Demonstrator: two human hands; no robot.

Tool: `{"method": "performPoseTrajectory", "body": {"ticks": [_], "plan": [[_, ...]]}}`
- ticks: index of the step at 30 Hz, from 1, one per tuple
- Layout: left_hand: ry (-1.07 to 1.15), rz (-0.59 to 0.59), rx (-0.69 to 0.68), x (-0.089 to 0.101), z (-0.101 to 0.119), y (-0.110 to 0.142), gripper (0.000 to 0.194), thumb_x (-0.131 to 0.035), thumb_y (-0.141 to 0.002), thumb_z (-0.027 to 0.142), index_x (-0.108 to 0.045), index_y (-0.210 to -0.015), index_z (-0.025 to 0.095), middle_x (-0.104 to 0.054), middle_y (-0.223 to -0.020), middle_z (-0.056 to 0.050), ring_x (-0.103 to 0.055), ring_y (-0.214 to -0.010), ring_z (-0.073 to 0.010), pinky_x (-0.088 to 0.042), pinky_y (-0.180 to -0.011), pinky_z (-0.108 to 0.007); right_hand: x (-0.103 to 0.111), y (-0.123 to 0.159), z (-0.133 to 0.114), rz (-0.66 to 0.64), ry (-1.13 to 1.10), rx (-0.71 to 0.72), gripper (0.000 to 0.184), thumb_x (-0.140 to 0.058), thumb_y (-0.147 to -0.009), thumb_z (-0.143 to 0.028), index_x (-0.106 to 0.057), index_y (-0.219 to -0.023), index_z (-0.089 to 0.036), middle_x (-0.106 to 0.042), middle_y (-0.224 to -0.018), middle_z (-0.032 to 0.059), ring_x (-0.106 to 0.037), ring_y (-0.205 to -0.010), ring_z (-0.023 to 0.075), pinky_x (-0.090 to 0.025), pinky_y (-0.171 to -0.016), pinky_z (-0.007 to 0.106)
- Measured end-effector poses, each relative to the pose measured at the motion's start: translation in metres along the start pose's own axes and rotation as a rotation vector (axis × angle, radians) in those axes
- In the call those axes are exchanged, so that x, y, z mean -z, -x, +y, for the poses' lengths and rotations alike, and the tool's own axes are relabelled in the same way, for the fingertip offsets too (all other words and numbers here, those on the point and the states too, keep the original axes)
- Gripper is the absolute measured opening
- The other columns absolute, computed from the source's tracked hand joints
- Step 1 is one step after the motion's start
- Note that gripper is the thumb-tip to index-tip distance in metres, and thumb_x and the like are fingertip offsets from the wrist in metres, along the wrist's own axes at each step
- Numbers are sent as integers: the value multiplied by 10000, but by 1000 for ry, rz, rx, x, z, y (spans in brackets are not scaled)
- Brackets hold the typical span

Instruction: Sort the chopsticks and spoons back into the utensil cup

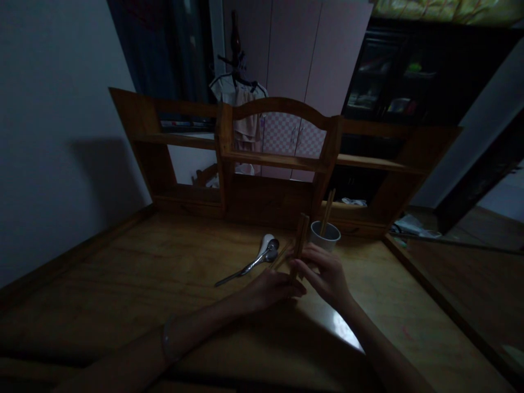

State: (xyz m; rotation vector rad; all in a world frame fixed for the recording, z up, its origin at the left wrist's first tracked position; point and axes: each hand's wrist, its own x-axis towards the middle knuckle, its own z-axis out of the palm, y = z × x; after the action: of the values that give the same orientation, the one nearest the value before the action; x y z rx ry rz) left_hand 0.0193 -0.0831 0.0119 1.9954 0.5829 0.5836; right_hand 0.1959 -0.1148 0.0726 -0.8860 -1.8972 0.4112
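A bundle of wooden chopsticks (302,234) stands nearly upright between my hands. My left hand (275,289) is closed around its lower end. My right hand (323,268) grips the bundle a little higher, thumb and fingers pinched on it. Just behind my right hand is a white cup (333,239) with a pair of chopsticks (327,212) leaning in it. Left of the bundle lie metal spoons (257,261) and a white spoon (265,244). More thin sticks (281,257) show beside my left hand, partly hidden by it.
The wooden desk (123,289) has a raised shelf unit (270,199) along its back edge. A white wall (61,136) borders it on the left. Behind are a pink wardrobe (295,65), hanging clothes (245,109) and a dark cabinet (393,76). The room is dim.
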Motion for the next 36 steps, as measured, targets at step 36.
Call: {"method": "performPoseTrajectory", "body": {"ticks": [36], "plan": [[-435, 13, -183, 22, -4, 0, 444, -335, -996, 410, -662, -842, 154, -672, -891, -25, -592, -796, -115, -403, -733, -201, 109, -43, 0, 714, 149, -110, 248, -650, -819, -422, -708, -844, -183, -636, -663, 10, -588, -604, 146, -450, -532, 234]]}}
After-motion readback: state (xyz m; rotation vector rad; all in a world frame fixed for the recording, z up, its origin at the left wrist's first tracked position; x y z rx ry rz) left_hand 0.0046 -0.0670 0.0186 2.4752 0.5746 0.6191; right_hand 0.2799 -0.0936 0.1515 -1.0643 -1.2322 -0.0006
